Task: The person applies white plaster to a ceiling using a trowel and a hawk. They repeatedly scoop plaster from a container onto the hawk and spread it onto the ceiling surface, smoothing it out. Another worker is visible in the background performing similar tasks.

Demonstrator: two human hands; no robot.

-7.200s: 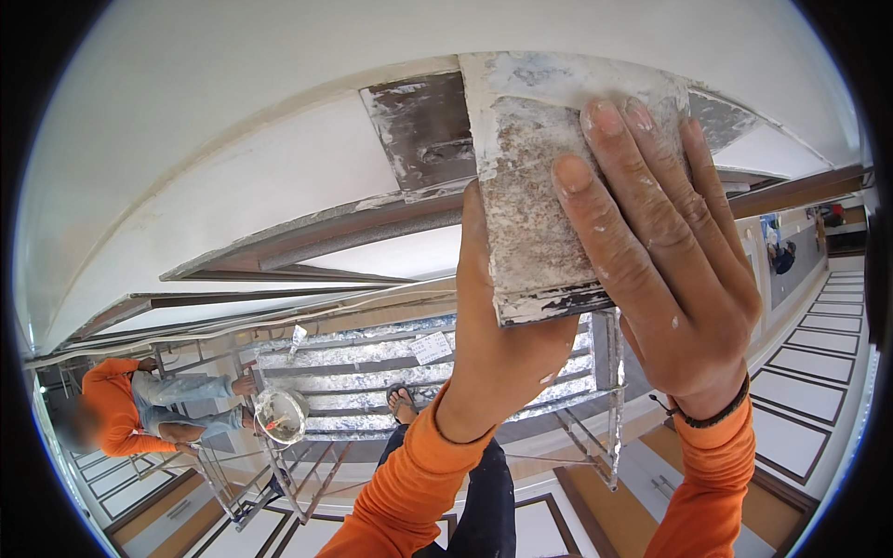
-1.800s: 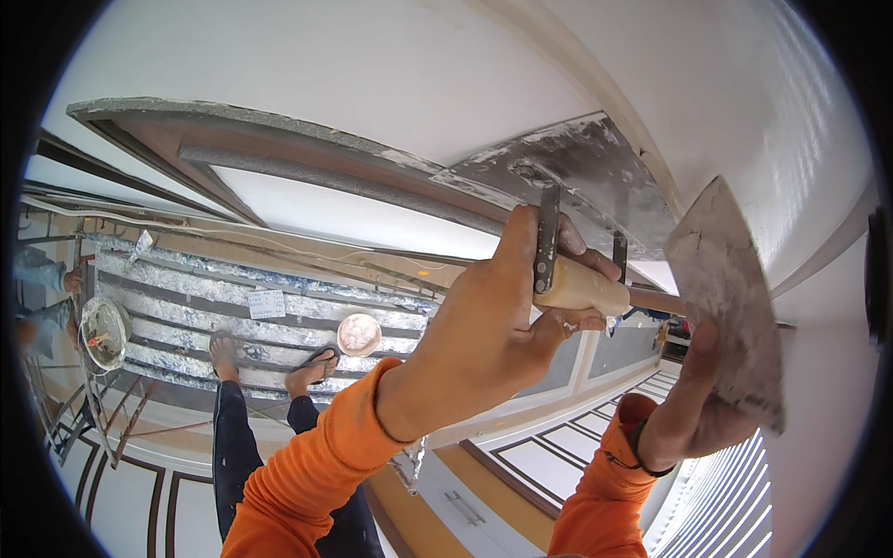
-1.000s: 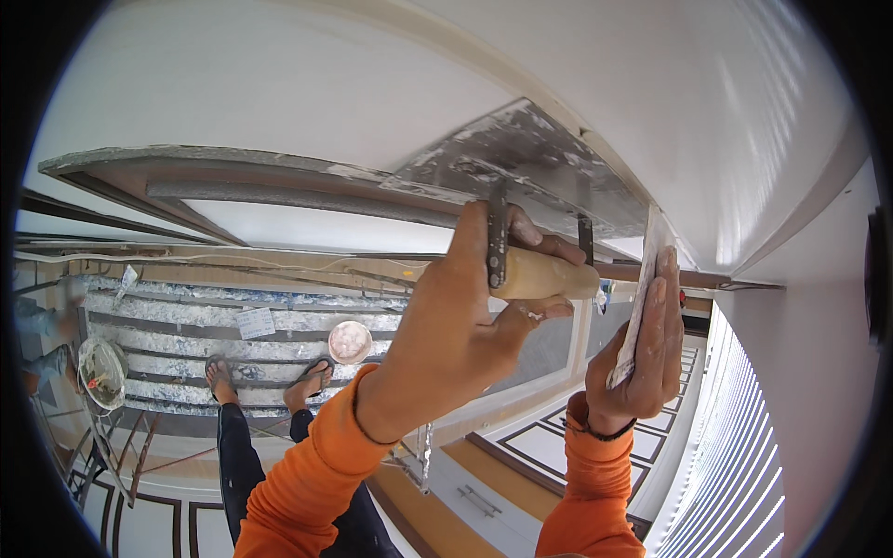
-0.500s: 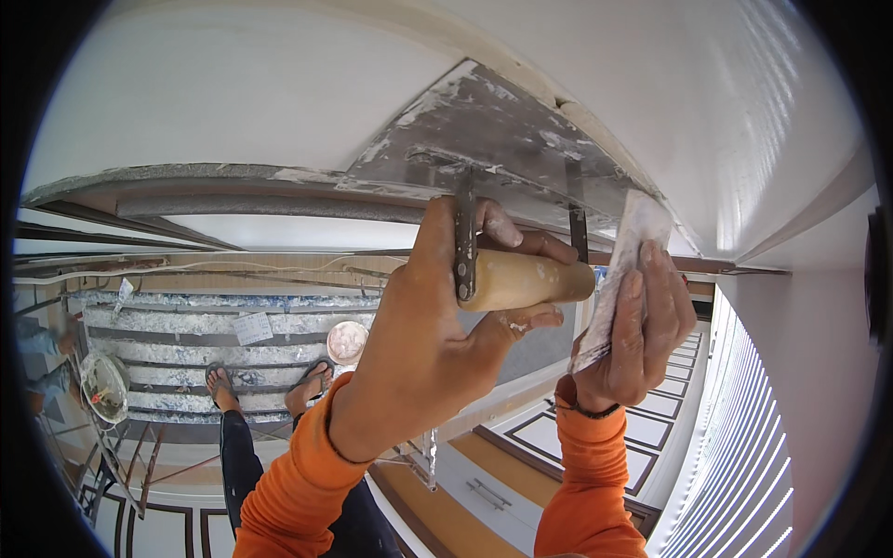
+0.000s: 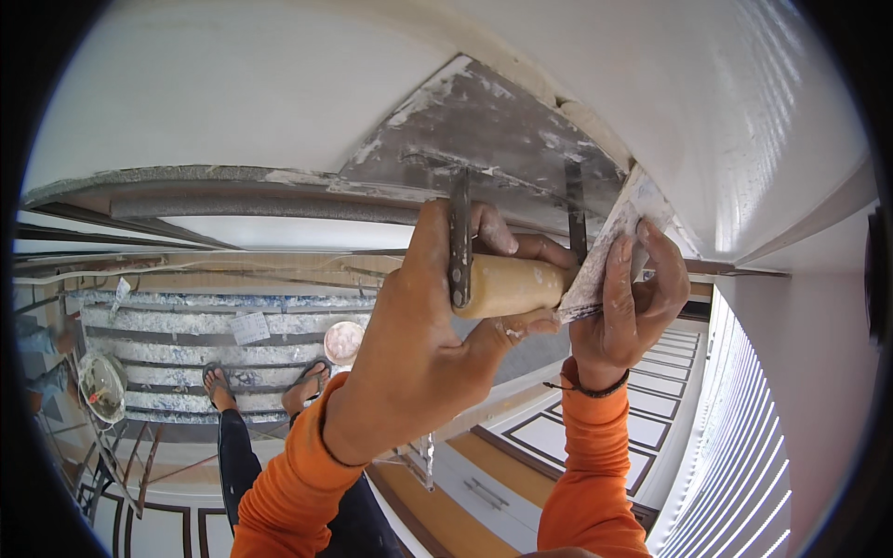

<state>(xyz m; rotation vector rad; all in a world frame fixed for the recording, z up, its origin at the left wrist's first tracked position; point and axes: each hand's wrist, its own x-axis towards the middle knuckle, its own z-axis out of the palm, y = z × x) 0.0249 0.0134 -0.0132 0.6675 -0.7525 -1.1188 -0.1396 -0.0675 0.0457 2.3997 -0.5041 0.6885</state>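
Two bare hands work overhead, each with its own tool. The steel trowel lies above and between the hands, its plate turned up toward the white overhead surface; whether the two touch cannot be told. The plate's long axis runs left to right, dipping slightly at the right, with its far edge along the pale seam. The wooden handle, carried on two dark posts, hangs below, roughly parallel to that axis.

The governing relation is at the plate's right end: the broad blade stands obliquely across it, its top corner at the plate's right corner, its lower edge overlapping the handle's right end in this view. Contact at either place is not certain. The right hand is nearer to this end of the plate; the left hand is nearer to the handle.

Pose: the left hand is wrapped around the handle, fingers over the top, thumb along the underside, forearm rising from the lower left. The right hand is raised upright, its bent fingers laid against the blade's face; its thumb is hidden. Far below are a planked platform and a round tub.
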